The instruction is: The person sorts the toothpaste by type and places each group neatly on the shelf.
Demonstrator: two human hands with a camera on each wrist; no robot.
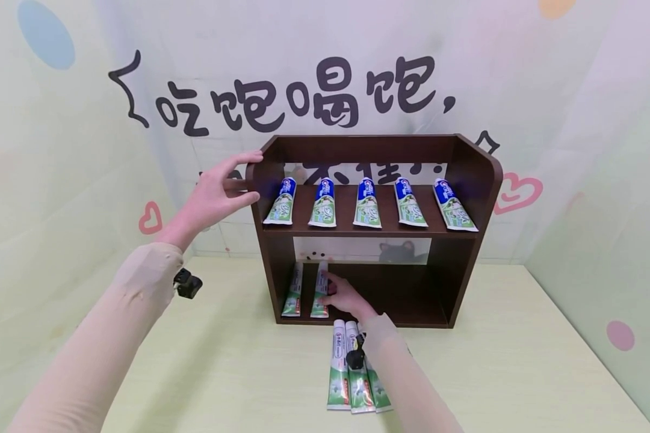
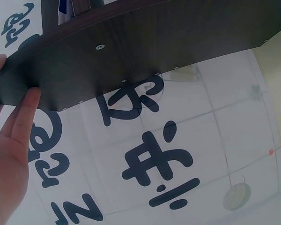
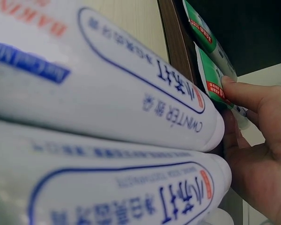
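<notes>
My right hand [image 1: 348, 299] pinches a white and green toothpaste tube [image 1: 321, 307] on the lower shelf, thumb and fingers at its sides. Left of that tube lies a matching one [image 1: 292, 294]. In the right wrist view, my thumb and fingers hold the green part of the tube [image 3: 210, 77]. My left hand [image 1: 215, 191] is at the upper left side of the dark brown shelf unit [image 1: 357, 228], fingers extended. From the left wrist, fingertips touch the outer side panel [image 2: 131, 42].
Several blue and green toothpaste tubes [image 1: 367, 204] lie spaced in a row on the upper shelf. In front of the unit, more white and green tubes [image 1: 338, 367] lie side by side on the pale table [image 1: 222, 373], partly behind my right forearm. A printed curtain [image 1: 141, 150] hangs behind.
</notes>
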